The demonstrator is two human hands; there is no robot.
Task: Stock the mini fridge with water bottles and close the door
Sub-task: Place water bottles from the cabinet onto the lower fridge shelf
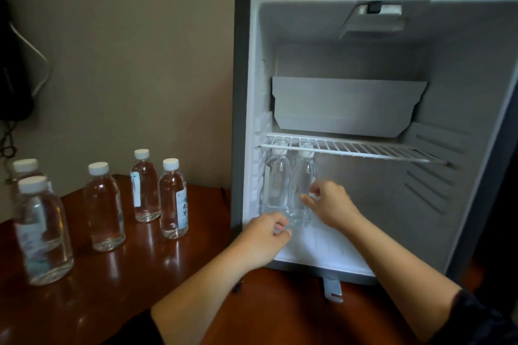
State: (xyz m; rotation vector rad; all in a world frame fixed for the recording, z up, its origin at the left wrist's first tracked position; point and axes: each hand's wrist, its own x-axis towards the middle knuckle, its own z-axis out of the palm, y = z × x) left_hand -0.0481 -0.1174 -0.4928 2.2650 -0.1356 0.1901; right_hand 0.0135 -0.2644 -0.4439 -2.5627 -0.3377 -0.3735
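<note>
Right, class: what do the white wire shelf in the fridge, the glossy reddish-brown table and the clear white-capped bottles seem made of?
White wire shelf: probably coated metal, thin parallel rods. Reddish-brown table: likely varnished wood, glossy reflections of bottles. Clear white-capped bottles: seemingly transparent plastic; water shows through.

Mini fridge [241, 92]: on the surface [140, 274], at its right.
Wire shelf [350, 147]: across the fridge interior, mid-height.
Inner bottles: left bottle [276, 182] and right bottle [304, 173], upright and side by side under the shelf, by the left wall.
Outer bottles: five upright on the surface, left of the fridge; nearest bottle [42, 230] far left.
Hands: left hand [265, 238] at the left bottle's foot; right hand [333, 204] on the right bottle's side.
</note>
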